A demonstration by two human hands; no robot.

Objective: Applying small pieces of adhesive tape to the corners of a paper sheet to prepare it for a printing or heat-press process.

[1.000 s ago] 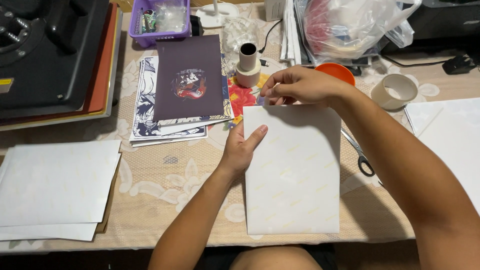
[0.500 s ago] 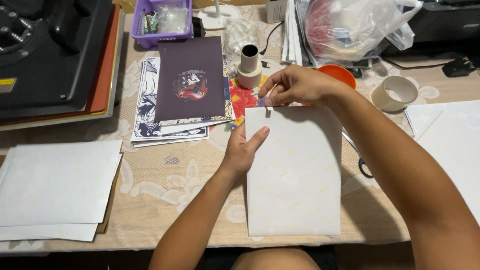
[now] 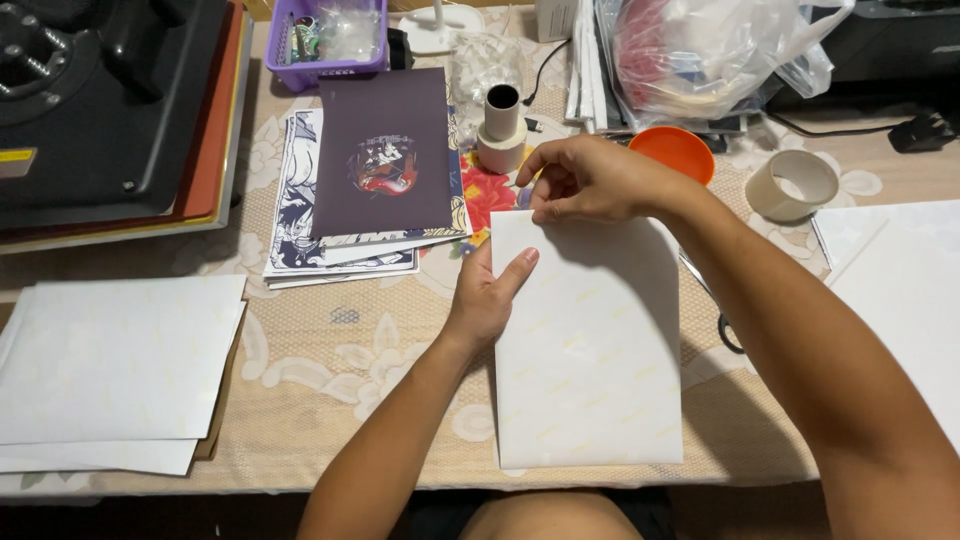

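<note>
A white sheet of paper (image 3: 590,350) lies lengthwise on the table in front of me. My left hand (image 3: 487,298) rests flat on its left edge, fingers together and thumb out. My right hand (image 3: 590,180) is at the sheet's top edge, with thumb and fingertips pinched on the upper left corner. What lies under the sheet is hidden.
A stack of printed pictures topped by a dark print (image 3: 385,150) lies to the left, white sheets (image 3: 115,360) at far left, a heat press (image 3: 100,100) at top left. Tape rolls (image 3: 500,130) (image 3: 792,185), an orange lid (image 3: 675,150), a purple basket (image 3: 325,40), a plastic bag (image 3: 710,55) and scissors (image 3: 725,325) surround the sheet.
My right hand has shifted slightly along the sheet's top edge, still pinching the corner. The left hand stays pressed on the sheet.
</note>
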